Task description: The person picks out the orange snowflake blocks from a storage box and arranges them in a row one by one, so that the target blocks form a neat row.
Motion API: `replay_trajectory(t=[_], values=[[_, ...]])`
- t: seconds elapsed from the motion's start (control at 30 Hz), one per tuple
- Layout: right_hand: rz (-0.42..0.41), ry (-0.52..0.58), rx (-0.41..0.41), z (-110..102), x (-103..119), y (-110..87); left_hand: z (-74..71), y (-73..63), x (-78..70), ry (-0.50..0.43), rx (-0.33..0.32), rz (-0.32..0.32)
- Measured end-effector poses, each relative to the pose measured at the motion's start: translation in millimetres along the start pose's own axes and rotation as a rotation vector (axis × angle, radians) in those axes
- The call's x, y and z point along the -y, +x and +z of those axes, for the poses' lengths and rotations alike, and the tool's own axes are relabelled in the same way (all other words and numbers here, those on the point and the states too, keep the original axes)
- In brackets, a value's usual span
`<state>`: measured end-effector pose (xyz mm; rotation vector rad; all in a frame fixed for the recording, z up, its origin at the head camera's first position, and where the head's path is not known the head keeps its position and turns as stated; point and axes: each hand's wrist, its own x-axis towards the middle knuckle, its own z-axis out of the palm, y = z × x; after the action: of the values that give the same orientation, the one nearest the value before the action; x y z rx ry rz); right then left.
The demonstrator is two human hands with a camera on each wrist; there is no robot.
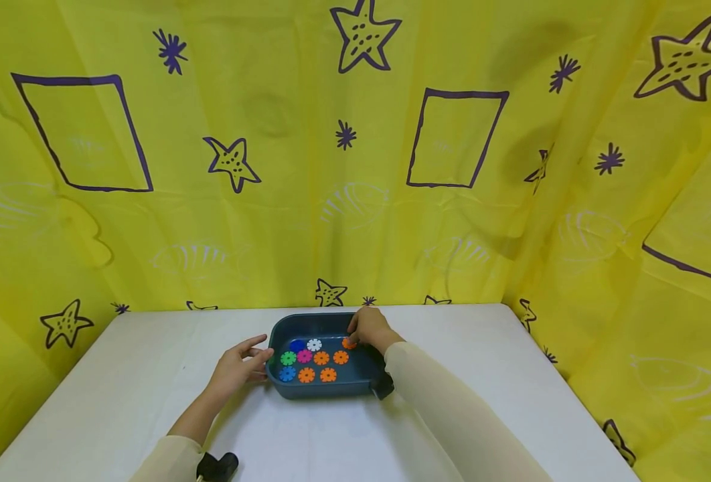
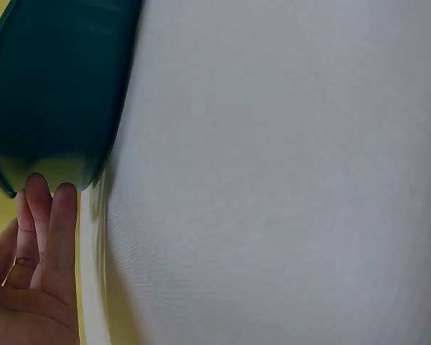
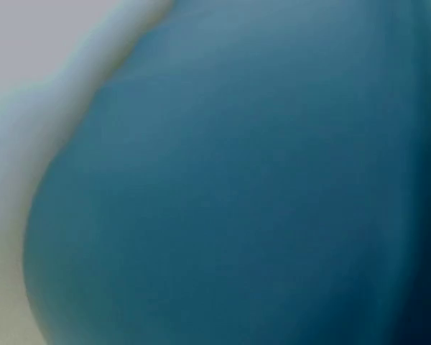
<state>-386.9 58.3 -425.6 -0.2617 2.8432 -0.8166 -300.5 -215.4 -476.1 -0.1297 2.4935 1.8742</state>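
A dark teal plastic tray (image 1: 331,389) stands on the white table, holding several small notched discs, such as a green disc (image 1: 288,358), a pink disc (image 1: 304,356), a white disc (image 1: 314,345) and a light blue disc (image 1: 287,374). My right hand (image 1: 372,328) reaches over the far right rim, and its fingertips pinch an orange notched disc (image 1: 349,343), partly hidden by the fingers. At the tray's left end my left hand (image 1: 239,365) has its fingers extended; in the left wrist view the fingertips (image 2: 65,192) touch the outer wall.
The white table (image 1: 452,335) surrounds the tray. Yellow curtains (image 1: 295,227) with dark star drawings hang behind and along both sides. Black wrist devices show at the left wrist (image 1: 218,466) and near the tray's right front corner (image 1: 383,385). The right wrist view is mostly blurred teal tray wall.
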Motion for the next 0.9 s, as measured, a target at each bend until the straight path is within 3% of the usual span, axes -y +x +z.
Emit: replay_trajectory(t=[0.57,0.9], values=[[0.011,-0.037,-0.137,9,0,-7.9,1.0,-0.8,-1.3,-0.018,-0.007,-0.009],[0.054,0.054,-0.178,15,-2,-7.7,0.5,-3.2,-5.6,-0.051,0.004,-0.040]])
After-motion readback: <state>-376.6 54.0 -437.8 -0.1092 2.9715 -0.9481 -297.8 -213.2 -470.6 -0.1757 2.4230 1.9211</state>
